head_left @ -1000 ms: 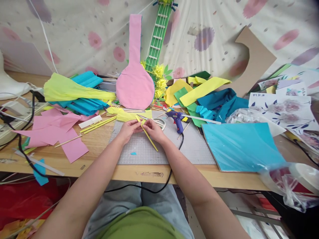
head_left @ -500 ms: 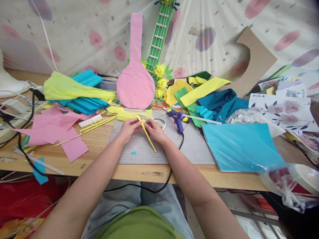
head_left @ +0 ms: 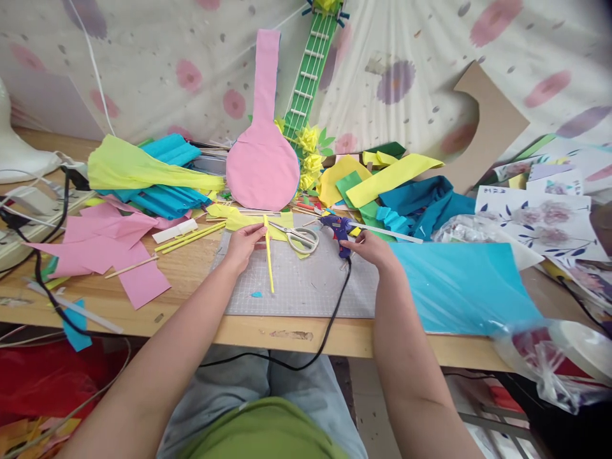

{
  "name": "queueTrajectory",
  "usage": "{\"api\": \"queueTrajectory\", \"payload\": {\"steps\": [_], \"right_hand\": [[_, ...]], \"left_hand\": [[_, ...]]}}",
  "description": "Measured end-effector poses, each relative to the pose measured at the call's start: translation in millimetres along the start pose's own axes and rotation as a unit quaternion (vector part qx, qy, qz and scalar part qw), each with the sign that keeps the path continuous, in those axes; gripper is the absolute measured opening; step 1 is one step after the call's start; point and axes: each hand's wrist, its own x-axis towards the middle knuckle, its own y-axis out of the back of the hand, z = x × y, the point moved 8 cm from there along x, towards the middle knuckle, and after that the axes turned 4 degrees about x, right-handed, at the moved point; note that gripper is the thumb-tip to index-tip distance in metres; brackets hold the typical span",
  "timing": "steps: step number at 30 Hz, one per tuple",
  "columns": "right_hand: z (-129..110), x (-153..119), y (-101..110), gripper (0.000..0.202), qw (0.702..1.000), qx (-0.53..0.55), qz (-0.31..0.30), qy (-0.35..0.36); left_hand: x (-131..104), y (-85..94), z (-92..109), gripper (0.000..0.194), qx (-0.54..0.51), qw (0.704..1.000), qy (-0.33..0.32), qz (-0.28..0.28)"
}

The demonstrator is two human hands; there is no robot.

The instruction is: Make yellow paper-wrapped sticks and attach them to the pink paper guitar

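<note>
My left hand [head_left: 246, 247] pinches the upper end of a thin yellow stick [head_left: 269, 264], which hangs nearly upright above the grey cutting mat [head_left: 306, 290]. Over to the right, my right hand [head_left: 370, 248] has its fingers at the handle of the blue glue gun [head_left: 340, 233]; whether they are wrapped round it is unclear. A white glue stick [head_left: 389, 233] sticks out of the gun. Between my hands lie the scissors [head_left: 303, 239], partly over yellow paper [head_left: 234, 220].
Behind the mat stands a pink banjo-shaped piece [head_left: 262, 166], beside a green stringed neck [head_left: 310, 70]. Pink paper [head_left: 141, 277] and yellow sticks [head_left: 191, 237] lie left. A blue sheet [head_left: 463, 287] lies right. The gun's black cord [head_left: 329, 319] crosses the front edge.
My right hand has left the yellow stick and moved right to the glue gun. The stick in my left hand now hangs more upright, and the scissors are uncovered.
</note>
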Motion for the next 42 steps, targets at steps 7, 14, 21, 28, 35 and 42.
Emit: {"api": "queueTrajectory", "payload": {"steps": [7,14,21,28,35,42], "right_hand": [[-33,13,-40,0.047,0.989,0.122,0.010,0.082],[-47,-15,-18,0.044,0.905,0.398,0.108,0.108],[-96,-53,-50,0.037,0.882,0.395,-0.174,0.187],[-101,-55,-62,0.035,0.884,0.366,-0.207,0.207],[-100,-54,-70,0.036,0.883,0.352,-0.224,0.215],[-100,-49,-68,0.036,0.893,0.351,-0.185,0.213]], "left_hand": [[0,9.2,1,0.039,0.001,1.000,-0.006,0.021],[-2,8.8,5,0.037,0.018,0.999,-0.003,0.035],[-2,7.4,3,0.034,0.021,0.999,0.006,0.026],[-1,7.7,3,0.034,0.033,0.999,0.009,0.026],[-1,6.2,2,0.036,0.033,0.999,0.009,0.014],[0,6.3,0,0.040,0.051,0.999,0.003,0.002]]}}
